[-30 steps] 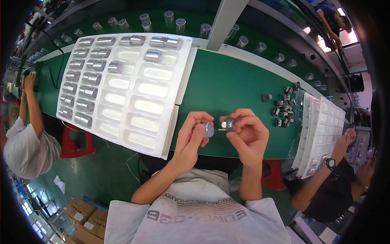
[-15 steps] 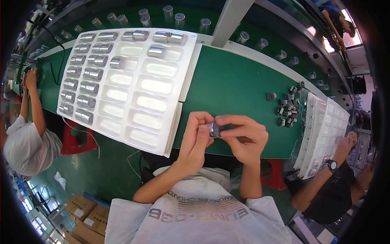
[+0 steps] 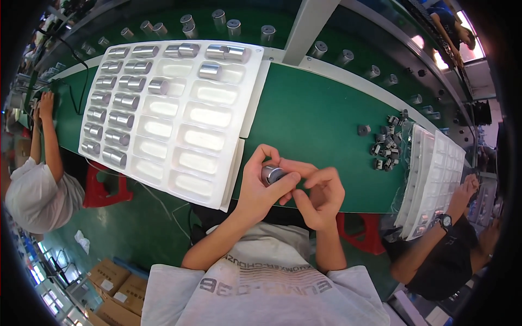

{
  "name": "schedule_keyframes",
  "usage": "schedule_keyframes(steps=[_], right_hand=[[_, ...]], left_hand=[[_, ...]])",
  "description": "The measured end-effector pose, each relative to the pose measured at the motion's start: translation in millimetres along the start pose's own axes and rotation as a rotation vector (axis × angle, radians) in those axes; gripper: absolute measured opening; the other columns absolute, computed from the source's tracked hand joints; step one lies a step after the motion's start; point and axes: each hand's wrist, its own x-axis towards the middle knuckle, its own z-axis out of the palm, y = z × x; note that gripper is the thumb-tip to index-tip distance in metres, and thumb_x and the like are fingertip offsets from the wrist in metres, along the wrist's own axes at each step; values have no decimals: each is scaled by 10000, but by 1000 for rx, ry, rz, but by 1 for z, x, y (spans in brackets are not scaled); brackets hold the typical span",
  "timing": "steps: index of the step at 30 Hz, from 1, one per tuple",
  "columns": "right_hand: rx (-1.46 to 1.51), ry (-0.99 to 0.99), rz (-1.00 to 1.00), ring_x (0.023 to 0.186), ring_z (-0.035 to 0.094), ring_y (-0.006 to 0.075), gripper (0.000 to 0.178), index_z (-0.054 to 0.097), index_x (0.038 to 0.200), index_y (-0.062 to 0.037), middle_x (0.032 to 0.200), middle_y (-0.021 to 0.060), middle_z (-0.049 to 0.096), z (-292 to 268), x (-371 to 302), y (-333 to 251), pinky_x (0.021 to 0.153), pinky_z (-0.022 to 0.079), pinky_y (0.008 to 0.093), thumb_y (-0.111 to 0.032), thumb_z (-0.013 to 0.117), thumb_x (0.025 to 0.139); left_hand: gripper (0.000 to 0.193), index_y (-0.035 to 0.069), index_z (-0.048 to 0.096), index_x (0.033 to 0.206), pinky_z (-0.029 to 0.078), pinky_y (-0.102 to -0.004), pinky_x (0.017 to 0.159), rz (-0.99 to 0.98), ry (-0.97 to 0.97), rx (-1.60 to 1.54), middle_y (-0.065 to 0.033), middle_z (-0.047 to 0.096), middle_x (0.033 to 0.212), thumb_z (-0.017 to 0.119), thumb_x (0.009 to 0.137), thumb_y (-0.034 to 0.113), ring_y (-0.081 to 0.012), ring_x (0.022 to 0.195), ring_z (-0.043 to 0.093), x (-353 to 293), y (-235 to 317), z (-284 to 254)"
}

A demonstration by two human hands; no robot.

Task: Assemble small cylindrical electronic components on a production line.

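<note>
White tray [image 3: 247,117], part-filled with metal cylinders [image 3: 125,101]

Counted in head view:
- One small metal cylinder [image 3: 271,174] held between two hands: left hand [image 3: 261,187], right hand [image 3: 321,193].
- One large white moulded tray [image 3: 174,108] on worktop [image 3: 315,119]; roughly eighteen metal cylinders seated in it, mostly left columns and far row.
- One stack of white trays [image 3: 435,174] at right; layers not countable.
- One loose pile of small dark parts [image 3: 386,149]; about a dozen, exact number not tellable.
- Two other people seen: one left, one right.
</note>
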Motion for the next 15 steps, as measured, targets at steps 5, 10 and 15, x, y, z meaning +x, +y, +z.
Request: schedule_keyframes(steps=[5,10,15], right_hand=[[70,161,89,1275,617,334,274,692,1025,16,1404,251,612,2,3,-13,1044,501,453,107,642,771],[-263,-130,-2,1203,634,371,535,717,1198,-27,1342,172,655,-3,5,-11,1020,516,434,99,674,681],[-607,-137,-208,1007,704,277,501,749,1139,-63,1126,125,732,-13,8,7,829,573,353,27,808,650]], left_hand=[[384,80,343,1049,505,-265,487,172,4,-12,-104,615,815,655,889,-78,-131,587,642,7,-10,12],[398,89,304,1046,557,-277,521,122,0,72,-100,606,857,623,886,-88,-152,617,669,13,-14,5],[521,66,357,1221,621,-354,833,107,-62,277,-118,608,1074,701,860,-87,-187,970,679,11,-20,-3]])
